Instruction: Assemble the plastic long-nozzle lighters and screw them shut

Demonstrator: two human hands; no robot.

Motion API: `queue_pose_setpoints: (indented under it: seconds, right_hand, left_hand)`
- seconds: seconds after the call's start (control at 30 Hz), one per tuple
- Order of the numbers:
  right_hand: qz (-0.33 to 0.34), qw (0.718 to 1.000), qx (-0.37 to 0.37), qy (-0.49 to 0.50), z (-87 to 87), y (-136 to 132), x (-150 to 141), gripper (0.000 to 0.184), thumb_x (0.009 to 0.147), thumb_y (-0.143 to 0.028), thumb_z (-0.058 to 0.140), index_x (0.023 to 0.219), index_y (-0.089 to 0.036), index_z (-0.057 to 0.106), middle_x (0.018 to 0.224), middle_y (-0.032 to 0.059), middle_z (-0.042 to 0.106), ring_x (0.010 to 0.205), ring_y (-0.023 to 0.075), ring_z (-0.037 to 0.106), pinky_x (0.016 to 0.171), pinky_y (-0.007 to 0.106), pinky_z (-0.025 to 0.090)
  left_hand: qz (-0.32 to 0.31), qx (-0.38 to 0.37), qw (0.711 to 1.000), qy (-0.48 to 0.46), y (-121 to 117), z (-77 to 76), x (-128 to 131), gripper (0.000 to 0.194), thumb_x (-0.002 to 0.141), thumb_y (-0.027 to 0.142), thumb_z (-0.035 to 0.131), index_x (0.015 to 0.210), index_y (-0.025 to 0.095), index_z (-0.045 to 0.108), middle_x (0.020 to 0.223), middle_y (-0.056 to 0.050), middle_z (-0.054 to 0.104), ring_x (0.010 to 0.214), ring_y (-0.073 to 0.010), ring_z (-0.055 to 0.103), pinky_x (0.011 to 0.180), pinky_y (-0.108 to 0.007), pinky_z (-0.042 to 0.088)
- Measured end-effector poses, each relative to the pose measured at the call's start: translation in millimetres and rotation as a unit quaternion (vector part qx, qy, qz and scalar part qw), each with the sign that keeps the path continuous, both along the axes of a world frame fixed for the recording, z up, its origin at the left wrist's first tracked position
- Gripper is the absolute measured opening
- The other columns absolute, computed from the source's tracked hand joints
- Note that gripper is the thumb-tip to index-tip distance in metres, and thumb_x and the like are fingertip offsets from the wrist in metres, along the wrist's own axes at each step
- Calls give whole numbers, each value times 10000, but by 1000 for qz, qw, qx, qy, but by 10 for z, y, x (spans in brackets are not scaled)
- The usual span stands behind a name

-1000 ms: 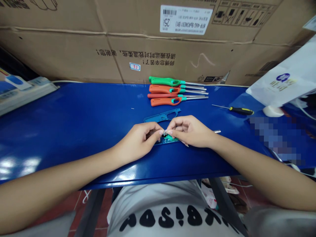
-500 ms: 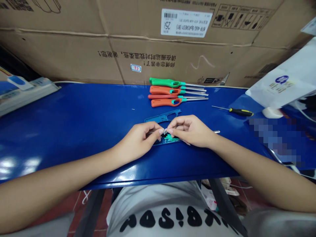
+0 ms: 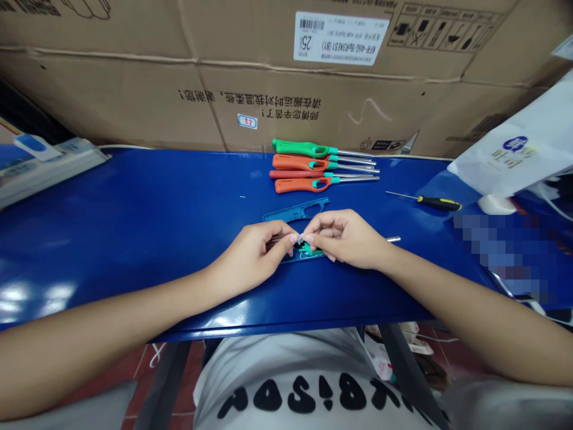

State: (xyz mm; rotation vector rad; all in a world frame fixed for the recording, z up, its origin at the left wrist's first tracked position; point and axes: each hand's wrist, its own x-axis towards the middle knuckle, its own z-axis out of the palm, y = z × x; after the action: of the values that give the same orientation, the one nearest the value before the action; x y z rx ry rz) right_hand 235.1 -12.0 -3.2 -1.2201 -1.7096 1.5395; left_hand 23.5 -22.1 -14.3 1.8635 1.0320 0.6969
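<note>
Fingertips of my left hand (image 3: 264, 249) and my right hand (image 3: 347, 239) meet, both pinching a small whitish piece (image 3: 300, 238), too small to name. Beneath them on the table lies a blue lighter half-shell (image 3: 301, 258) with a green inner part (image 3: 310, 249), partly hidden by my fingers. A metal tube end (image 3: 394, 239) sticks out to the right of my right hand. Just beyond my hands rests a second blue half-shell (image 3: 290, 213) with a trigger opening.
Several long-nosed lighters, including a green one (image 3: 299, 148) and an orange one (image 3: 298, 186), lie at the back. A screwdriver (image 3: 439, 203) and a white bag (image 3: 514, 143) are on the right. A cardboard box (image 3: 147, 107) stands behind the blue table (image 3: 134, 239).
My hands keep nearly the same pinch on the small piece, with only slight finger movement. The whole view has shifted a little.
</note>
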Motion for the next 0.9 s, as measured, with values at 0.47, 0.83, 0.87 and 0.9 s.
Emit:
queue_pose_setpoints:
  seconds: [0.47,0.83,0.87,0.9]
  right_hand:
    - [13,1000,11,1,-26,16,9,228,809,-352,726,858,-141,656,661,-22,606,484,64,481,449,206,364]
    - [135,894,387,-182,31,30,177,297,859,-277,703,1143,-217,642,1114,60,657,1029,207,586,917,350,469]
    - [158,883,395,-200,31,40,187,301,876,-298,695,1161,-220,636,1143,69,658,1083,227,580,962,378,452]
    - [174,874,398,-217,28,49,195,309,889,-320,687,1177,-222,630,1163,76,660,1099,239,578,981,399,440]
  left_hand:
    - [-8,8,1000,-3,17,16,-10,271,983,363,552,881,157,696,793,-9,701,724,-143,613,655,-238,457]
    - [-51,144,983,104,94,189,-155,270,987,348,553,962,216,788,870,-30,672,849,-174,623,803,-298,467]
    - [-55,144,981,118,102,197,-168,266,981,351,556,962,222,788,868,-30,677,851,-179,624,804,-303,470]
    - [-55,141,980,128,109,200,-178,256,974,355,563,986,227,784,875,-30,687,855,-183,626,800,-305,474]
